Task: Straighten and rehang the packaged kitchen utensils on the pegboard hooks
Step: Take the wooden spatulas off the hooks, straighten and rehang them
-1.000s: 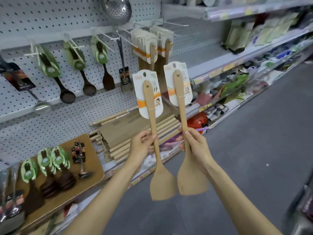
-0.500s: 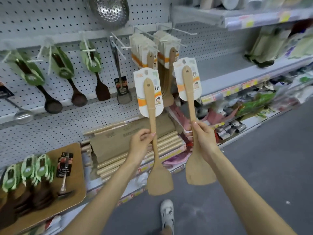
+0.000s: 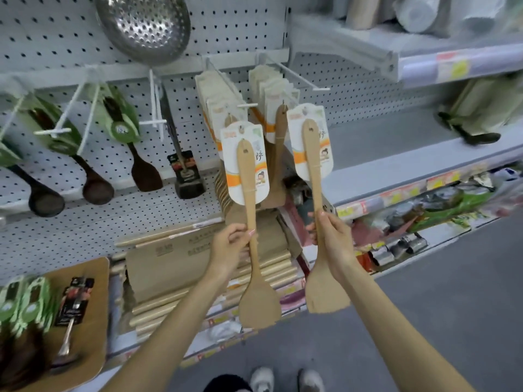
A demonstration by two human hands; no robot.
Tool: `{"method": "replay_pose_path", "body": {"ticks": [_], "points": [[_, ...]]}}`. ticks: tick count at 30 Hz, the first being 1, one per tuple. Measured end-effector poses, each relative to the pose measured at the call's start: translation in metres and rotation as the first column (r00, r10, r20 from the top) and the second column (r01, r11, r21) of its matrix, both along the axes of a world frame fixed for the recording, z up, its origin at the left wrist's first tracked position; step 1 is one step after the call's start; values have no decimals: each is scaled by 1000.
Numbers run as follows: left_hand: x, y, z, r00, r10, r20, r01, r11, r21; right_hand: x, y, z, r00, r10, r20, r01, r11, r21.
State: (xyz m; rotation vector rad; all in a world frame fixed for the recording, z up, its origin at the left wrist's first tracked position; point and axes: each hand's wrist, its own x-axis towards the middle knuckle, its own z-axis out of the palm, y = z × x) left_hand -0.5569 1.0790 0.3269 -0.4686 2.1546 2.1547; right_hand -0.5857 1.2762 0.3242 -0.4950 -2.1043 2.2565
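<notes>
The left hand (image 3: 230, 244) has its fingers curled tight round the handle of the left spatula (image 3: 259, 306), thumb pressed across the front; the right hand (image 3: 335, 244) is wrapped the same way round the right spatula (image 3: 325, 292). Both utensils stand nearly upright, blade down and backing card up, just in front of and below the hanging stack (image 3: 218, 108) of like carded spatulas; gripping low on the handle likely keeps the card tops free, so each can be steered onto a peg. The left card (image 3: 261, 165) sits just below the tip of the stack's left hook (image 3: 226, 80); the right card (image 3: 325, 148) is beside the stack, under its right hook (image 3: 297, 77); neither card is on a peg yet, so the rehanging looks about to start. Left of the stack, green-carded dark ladles and turners (image 3: 121, 123) hang askew on the pegboard (image 3: 56, 38). Below the stack, the shelf (image 3: 70, 230) holds wooden rolling pins (image 3: 158, 306) in a cardboard sleeve (image 3: 169, 258); below and well left of the stack, a wooden tray (image 3: 96, 321) carries more green-carded utensils (image 3: 28, 306) and a black-carded metal tool (image 3: 73, 301).
</notes>
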Motion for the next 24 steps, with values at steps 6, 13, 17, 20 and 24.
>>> {"method": "replay_pose_path", "body": {"ticks": [6, 13, 17, 20, 24], "points": [[-18, 8, 1, 998, 55, -15, -56, 998, -34, -31, 9, -20, 993, 116, 17, -114, 990, -86], [-17, 24, 0, 978, 208, -23, -209, 976, -56, -86, 12, -15, 969, 244, 37, -240, 967, -85], [-11, 31, -5, 959, 281, -21, -282, 959, -25, -113, 9, -23, 950, 307, 57, -301, 949, -97], [-4, 34, -6, 938, 347, -9, -347, 938, -15, -127, 4, -32, 934, 350, 74, -342, 934, -101], [3, 33, -5, 907, 421, -5, -421, 907, 0, -141, 4, -47, 893, 439, 101, -434, 899, -67]]}}
